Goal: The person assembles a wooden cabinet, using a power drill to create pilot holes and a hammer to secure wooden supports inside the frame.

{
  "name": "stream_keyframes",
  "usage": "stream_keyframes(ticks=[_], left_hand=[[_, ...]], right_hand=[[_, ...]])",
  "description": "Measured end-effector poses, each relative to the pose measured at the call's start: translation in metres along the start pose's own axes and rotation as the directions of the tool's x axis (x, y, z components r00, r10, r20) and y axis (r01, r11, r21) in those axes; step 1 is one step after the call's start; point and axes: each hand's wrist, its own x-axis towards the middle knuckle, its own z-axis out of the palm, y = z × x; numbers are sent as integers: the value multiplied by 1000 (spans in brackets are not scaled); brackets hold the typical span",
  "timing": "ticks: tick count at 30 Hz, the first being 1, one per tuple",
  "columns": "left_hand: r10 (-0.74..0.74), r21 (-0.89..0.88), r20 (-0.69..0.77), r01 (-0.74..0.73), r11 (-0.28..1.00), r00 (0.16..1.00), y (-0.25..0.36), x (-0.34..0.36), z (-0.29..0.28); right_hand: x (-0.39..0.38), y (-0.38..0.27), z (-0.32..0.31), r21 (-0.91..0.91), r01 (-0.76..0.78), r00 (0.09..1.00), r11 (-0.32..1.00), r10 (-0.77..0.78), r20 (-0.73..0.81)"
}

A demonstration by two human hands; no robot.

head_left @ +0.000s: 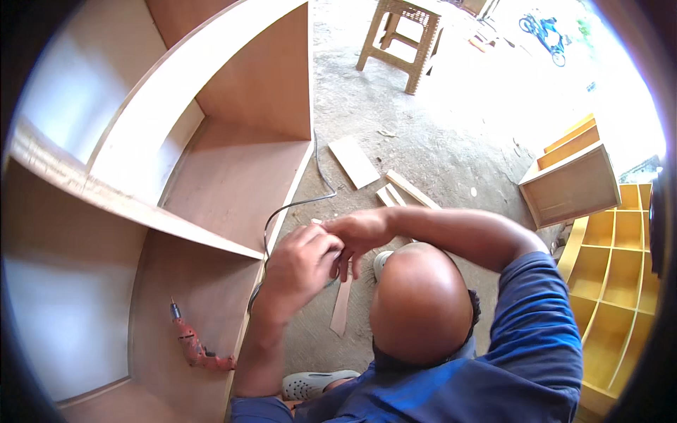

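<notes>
My left hand (300,262) and my right hand (361,234) meet in front of the cabinet's (233,176) front edge. The left one's fingers are curled in, and its fingertips press against the right one's. Bent fingers of my right hand point downward; whatever lies between the hands is hidden or too small to make out. A dark cable (285,206) loops along the cabinet edge and passes behind my left wrist. Below the hands shows a thin wooden strip (341,310); I cannot tell whether it touches them. Inside the cabinet lies a red power drill (197,347).
My bent knee (423,303) rises near my right forearm. Wooden offcuts (354,162) lie on the rough floor (451,148). Farther off are a woven-pattern stool (402,35) and a blue bike (546,35). On the right stand a wooden box (572,187) and a yellow compartmented shelf (612,282).
</notes>
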Motion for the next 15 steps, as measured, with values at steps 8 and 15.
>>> stream_keyframes(ticks=[8,15], left_hand=[[163,150,-14,-159,976,986,-1,43,100],[158,-3,186,-160,987,970,5,86,147]], right_hand=[[-26,76,-55,241,177,969,954,-126,-212],[-84,171,-115,46,256,721,966,-159,-674]])
